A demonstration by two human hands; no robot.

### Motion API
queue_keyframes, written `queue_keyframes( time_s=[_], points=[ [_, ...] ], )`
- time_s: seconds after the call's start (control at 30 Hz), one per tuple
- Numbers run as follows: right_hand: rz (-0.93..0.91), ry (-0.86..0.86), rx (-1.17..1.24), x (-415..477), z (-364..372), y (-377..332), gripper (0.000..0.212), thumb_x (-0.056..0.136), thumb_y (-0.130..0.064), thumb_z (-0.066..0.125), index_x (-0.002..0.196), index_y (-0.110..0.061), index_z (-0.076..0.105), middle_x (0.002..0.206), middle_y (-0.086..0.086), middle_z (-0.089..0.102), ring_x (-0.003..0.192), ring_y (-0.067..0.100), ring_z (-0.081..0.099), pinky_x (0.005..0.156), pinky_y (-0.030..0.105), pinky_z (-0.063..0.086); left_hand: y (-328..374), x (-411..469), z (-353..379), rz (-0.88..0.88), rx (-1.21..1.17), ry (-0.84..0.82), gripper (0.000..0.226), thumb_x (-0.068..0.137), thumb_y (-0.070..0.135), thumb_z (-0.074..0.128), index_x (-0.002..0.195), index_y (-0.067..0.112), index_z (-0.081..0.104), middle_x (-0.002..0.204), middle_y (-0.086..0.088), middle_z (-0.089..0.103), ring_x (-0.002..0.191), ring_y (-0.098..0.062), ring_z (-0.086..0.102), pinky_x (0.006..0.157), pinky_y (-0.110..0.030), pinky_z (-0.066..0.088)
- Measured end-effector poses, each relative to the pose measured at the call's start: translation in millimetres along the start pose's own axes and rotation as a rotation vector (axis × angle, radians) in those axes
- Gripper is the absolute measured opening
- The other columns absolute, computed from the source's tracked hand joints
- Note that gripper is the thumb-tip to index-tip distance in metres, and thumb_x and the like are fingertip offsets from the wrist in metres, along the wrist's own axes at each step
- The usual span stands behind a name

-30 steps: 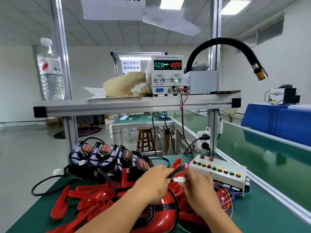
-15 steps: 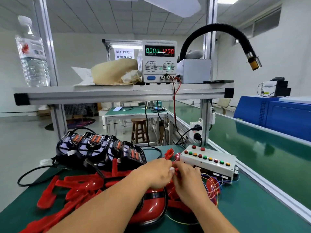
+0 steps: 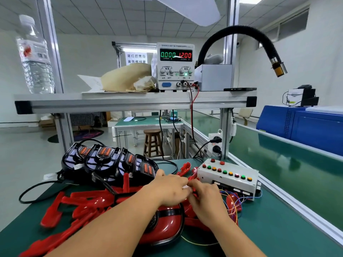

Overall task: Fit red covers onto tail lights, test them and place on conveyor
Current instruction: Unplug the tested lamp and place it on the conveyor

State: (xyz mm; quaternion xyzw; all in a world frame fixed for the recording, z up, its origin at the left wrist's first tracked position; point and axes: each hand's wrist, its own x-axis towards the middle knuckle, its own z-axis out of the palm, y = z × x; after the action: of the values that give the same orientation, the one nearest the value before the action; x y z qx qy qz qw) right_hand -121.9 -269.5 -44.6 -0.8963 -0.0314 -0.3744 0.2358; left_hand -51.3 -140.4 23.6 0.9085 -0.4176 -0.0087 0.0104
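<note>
your left hand [image 3: 171, 189] and right hand [image 3: 206, 198] meet, fingertips pinched on something small and blurred. the tail light [image 3: 167, 225] lies beneath them, the test box [image 3: 229, 178] just beyond your right.

Your left hand [image 3: 171, 190] and right hand [image 3: 206, 198] meet fingertip to fingertip above a red-covered tail light [image 3: 165, 225] on the green table [image 3: 278, 230], pinching something small and white; what it is cannot be made out. Just beyond them sits the white button box [image 3: 229, 176], with loose red covers [image 3: 74, 203] and uncovered black tail lights [image 3: 109, 162] to your left. The power supply [image 3: 175, 65] on the shelf reads 0.000 and 12.00.
</note>
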Motion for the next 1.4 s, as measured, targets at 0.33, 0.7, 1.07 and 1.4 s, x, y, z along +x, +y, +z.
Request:
queue_keyframes(
  time_s=[0.33, 0.7, 1.07, 1.4],
  points=[
    [0.011, 0.055, -0.217, -0.2, 2.2, 2.4, 0.029, 0.075, -0.025, 0.068, 0.103, -0.033, 0.064, 0.060, -0.004, 0.064, 0.062, 0.017, 0.062, 0.068, 0.035, 0.042, 0.3, 0.5, 3.3, -0.004, 0.035, 0.045, 0.040, 0.099, 0.056, 0.027, 0.107, 0.023, 0.049, 0.113, -0.002, 0.060, 0.111, -0.022, 0.054, 0.097, -0.044, 0.019],
    [0.277, -0.173, -0.431, 0.7, 1.9, 9.3, 0.064, 0.081, -0.082, 0.032, 0.128, -0.046, 0.054, 0.126, -0.017, 0.048, 0.126, 0.010, 0.035, 0.109, 0.043, 0.014, -82.2, -40.8, -57.7, -0.252, -0.244, 0.307, 0.046, 0.106, 0.035, 0.032, 0.152, 0.029, 0.033, 0.154, -0.006, 0.037, 0.142, -0.021, 0.032, 0.113, -0.035, 0.024],
    [0.105, -0.473, 0.006, 6.4, 20.5, -30.4, 0.069, 0.071, -0.090, 0.021, 0.126, -0.054, 0.039, 0.112, -0.029, 0.053, 0.107, -0.006, 0.043, 0.096, 0.031, 0.014, -144.1, -121.1, 36.1, -0.575, -0.653, 0.616, 0.097, 0.074, -0.021, 0.043, 0.152, 0.034, 0.029, 0.153, -0.009, 0.037, 0.123, -0.034, 0.054, 0.100, -0.044, 0.045],
    [0.251, -0.638, 0.189, 23.3, 7.1, -43.2, 0.040, 0.078, -0.069, 0.056, 0.107, -0.045, 0.046, 0.113, -0.012, 0.058, 0.115, 0.018, 0.043, 0.095, 0.039, 0.040, -153.0, -118.9, 64.3, -0.592, -0.780, 0.830, 0.075, 0.095, 0.000, 0.050, 0.155, 0.033, 0.018, 0.150, -0.009, 0.032, 0.133, -0.020, 0.042, 0.109, -0.037, 0.040]
  ],
)
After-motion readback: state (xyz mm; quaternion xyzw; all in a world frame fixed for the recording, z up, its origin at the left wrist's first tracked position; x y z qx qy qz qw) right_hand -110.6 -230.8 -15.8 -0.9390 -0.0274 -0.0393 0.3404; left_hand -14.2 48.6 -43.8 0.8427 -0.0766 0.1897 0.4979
